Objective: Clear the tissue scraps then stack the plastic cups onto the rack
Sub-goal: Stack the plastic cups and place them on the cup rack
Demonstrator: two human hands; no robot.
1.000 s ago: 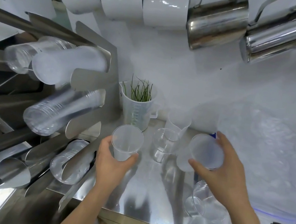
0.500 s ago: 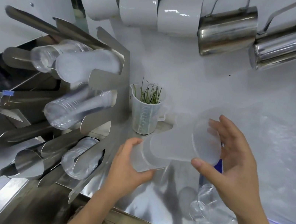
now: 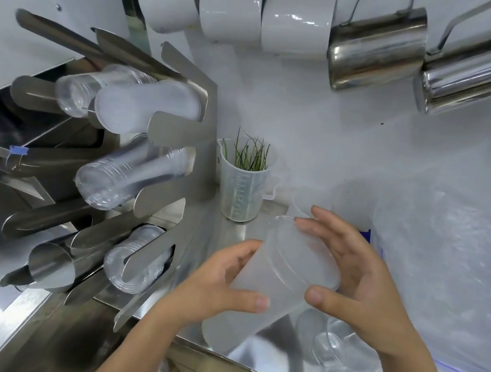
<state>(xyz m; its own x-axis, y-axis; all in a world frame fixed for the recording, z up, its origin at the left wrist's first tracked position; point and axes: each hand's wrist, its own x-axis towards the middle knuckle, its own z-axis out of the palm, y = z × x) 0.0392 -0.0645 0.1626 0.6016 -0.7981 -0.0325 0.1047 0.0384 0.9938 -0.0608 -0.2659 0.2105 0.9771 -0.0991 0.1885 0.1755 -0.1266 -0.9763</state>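
Note:
Two frosted plastic cups [image 3: 284, 275] are nested into one tilted stack above the steel counter [image 3: 274, 361]. My left hand [image 3: 219, 284] grips the lower part of the stack from the left. My right hand [image 3: 355, 277] holds its upper part, fingers curled over the rim and thumb on the side. The metal cup rack [image 3: 176, 149] stands to the left with stacks of clear and frosted cups lying in its slots. Another frosted cup [image 3: 303, 201] stands behind my right hand. A clear cup [image 3: 337, 348] sits under my right wrist. No tissue scraps are visible.
A measuring jug [image 3: 242, 185] with green stalks stands beside the rack. A crumpled clear plastic bag [image 3: 452, 250] covers the right side. White mugs [image 3: 230, 9] and steel pitchers [image 3: 375, 48] hang on the wall above. The counter's front edge runs just below my wrists.
The two cups, held one per hand a second ago, have been pushed together into one stack. Both hands have moved closer and the stack has tilted.

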